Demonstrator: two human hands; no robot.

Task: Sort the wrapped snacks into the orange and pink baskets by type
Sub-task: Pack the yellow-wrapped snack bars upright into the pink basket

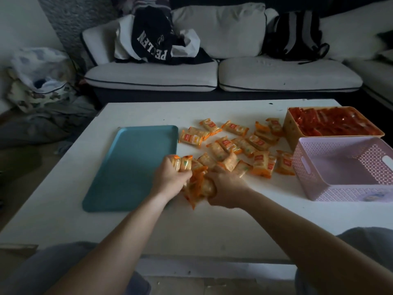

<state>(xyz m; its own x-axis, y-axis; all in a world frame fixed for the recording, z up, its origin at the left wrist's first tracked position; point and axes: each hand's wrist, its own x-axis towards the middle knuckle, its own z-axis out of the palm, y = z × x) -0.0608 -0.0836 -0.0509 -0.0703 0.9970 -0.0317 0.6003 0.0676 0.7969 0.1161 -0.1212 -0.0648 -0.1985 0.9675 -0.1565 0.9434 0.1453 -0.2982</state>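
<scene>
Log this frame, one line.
both hands gathering orange-wrapped snacks | pink basket empty | orange basket full | tray bare

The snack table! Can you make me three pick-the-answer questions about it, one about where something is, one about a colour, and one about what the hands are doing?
1. Where is the tray?
A left of the loose snacks
B inside a basket
C on the sofa

2. What colour is the empty basket?
A orange
B pink
C blue

3. What are the hands doing?
A resting flat
B gripping snack packets
C lifting a basket

Answers: 1 A, it lies on the table beside them. 2 B, the orange basket holds red packets. 3 B, left hand and right hand clutch a bunch.
</scene>
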